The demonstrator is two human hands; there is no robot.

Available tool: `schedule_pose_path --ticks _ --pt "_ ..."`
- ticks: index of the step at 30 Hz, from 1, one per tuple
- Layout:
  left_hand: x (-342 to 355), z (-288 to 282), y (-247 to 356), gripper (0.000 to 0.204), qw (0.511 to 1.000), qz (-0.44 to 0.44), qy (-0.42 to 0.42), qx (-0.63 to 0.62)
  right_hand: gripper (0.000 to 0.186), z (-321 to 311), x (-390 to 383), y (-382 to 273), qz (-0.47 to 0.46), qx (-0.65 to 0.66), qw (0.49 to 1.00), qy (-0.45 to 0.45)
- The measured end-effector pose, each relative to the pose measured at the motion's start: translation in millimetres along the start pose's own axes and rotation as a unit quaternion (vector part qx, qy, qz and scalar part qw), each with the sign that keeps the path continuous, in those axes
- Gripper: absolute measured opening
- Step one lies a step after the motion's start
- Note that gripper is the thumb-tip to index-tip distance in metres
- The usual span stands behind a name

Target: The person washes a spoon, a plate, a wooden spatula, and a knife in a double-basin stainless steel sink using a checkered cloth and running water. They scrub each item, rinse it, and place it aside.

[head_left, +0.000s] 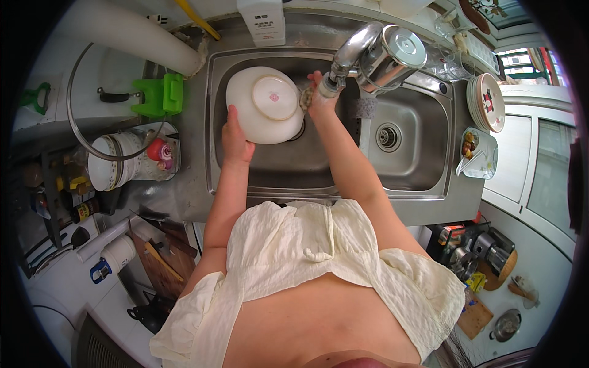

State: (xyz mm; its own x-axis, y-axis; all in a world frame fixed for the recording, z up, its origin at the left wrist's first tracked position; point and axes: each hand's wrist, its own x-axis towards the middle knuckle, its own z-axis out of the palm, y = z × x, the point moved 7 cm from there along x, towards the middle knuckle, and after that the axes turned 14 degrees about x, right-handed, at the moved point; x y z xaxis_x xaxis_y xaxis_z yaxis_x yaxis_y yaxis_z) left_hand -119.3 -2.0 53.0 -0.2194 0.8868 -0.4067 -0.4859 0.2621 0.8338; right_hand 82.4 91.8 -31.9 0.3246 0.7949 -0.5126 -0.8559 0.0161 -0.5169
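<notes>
A white, rounded-square dish (245, 92) is tipped over the large left sink basin, its underside with a foot ring and small red mark turned up. My left hand (236, 140) is closed on its near left edge, the thumb along the outside. Against the dish's right edge sits a rough, beige-grey scrubber (305, 98), gripped in my right hand (321, 105). That hand is just under the faucet head (331, 84), which covers part of it. Whether water is running cannot be made out.
The smaller right basin (411, 147) has a drain strainer. Stacked plates (481, 101) and a small tray (481, 156) stand on its right. A rack of bowls (119, 159), a green holder (161, 95) and a large ring-shaped rim (73, 116) are on the left. Behind is a white bottle (262, 24).
</notes>
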Motion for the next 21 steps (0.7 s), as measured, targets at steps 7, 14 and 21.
schedule_pose_path --ticks 7,14,21 --pt "2.4 19.1 -22.2 0.05 0.999 -0.032 -0.007 -0.036 0.027 18.5 -13.8 -16.7 0.074 -0.018 0.99 -0.114" --pt "9.0 28.2 -23.6 0.051 0.996 -0.021 -0.004 -0.086 0.036 33.0 -60.4 -42.2 -0.191 -0.476 0.821 -0.251" --pt "4.7 14.4 -16.4 0.052 0.998 -0.017 0.038 -0.055 0.024 -12.8 -24.6 -20.6 0.052 -0.002 0.984 -0.171"
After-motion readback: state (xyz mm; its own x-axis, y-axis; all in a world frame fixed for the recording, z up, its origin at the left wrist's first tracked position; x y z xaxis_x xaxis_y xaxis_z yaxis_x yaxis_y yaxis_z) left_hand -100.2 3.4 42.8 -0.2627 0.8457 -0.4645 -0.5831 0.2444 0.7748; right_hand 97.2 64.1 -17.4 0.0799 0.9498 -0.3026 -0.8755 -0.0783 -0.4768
